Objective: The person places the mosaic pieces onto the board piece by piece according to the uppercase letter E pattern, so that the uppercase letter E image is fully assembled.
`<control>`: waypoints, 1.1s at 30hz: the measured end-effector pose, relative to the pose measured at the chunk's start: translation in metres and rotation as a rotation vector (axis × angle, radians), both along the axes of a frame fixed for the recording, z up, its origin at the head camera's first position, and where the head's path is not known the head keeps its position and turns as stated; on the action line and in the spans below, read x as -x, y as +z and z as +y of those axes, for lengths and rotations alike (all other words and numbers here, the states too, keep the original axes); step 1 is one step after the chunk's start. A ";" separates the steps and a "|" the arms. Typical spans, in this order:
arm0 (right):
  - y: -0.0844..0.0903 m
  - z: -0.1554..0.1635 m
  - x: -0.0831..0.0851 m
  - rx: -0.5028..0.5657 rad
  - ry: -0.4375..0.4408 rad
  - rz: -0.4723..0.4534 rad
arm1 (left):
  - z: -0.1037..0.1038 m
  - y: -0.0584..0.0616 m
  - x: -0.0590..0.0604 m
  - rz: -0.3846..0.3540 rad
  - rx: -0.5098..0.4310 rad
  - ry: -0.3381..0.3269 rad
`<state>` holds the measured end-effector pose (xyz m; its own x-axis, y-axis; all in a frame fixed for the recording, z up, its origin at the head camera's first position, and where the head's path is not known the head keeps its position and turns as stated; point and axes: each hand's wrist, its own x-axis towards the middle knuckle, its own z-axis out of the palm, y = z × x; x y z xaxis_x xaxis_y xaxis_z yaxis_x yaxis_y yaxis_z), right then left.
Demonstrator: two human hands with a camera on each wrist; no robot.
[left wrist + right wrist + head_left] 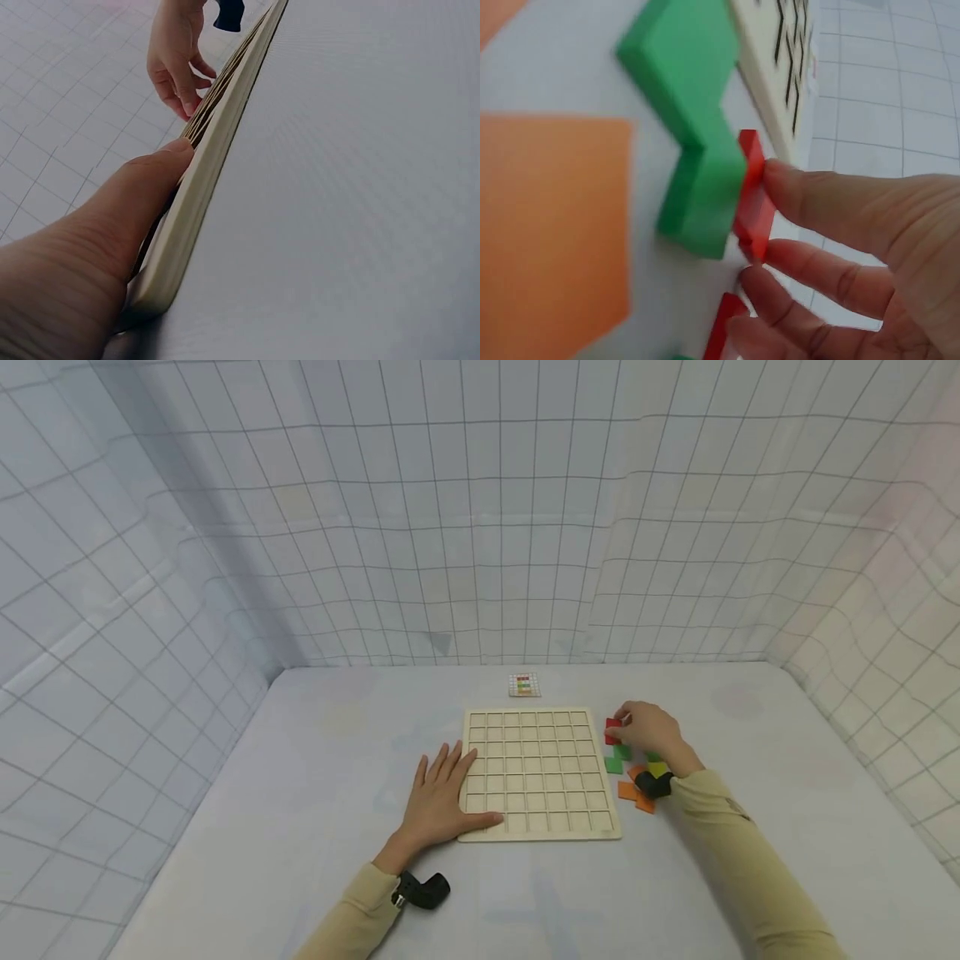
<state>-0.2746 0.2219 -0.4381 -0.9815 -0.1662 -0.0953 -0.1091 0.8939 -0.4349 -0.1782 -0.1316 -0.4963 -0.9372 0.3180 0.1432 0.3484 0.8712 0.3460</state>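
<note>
Resting flat with fingers spread, your left hand [438,802] lies on the near left corner of the wooden grid board [536,772], thumb along its edge. Your right hand [648,731] pinches a red tile [751,199] between thumb and fingertips, just beside the board's right edge, touching a green piece [697,142]. Orange pieces [633,793] and a yellow one [657,768] lie near that wrist. Beyond the board, a small pattern card [524,685] sits on the white table [300,777]; grid-lined sheeting [480,527] encloses the scene
</note>
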 end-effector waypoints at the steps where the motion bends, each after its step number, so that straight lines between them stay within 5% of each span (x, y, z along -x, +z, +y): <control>1: 0.001 -0.001 0.000 -0.003 -0.014 -0.015 | 0.000 0.000 0.000 0.001 0.005 0.001; 19: 0.005 -0.006 0.013 -0.020 -0.125 -0.099 | 0.000 0.000 -0.001 0.004 0.001 -0.008; 33: 0.002 -0.012 0.014 0.009 -0.152 -0.076 | 0.000 0.002 -0.001 -0.004 0.004 -0.009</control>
<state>-0.2881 0.2098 -0.4364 -0.9854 -0.0180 -0.1695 0.0602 0.8935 -0.4451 -0.1772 -0.1317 -0.4948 -0.9348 0.3271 0.1383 0.3550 0.8695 0.3435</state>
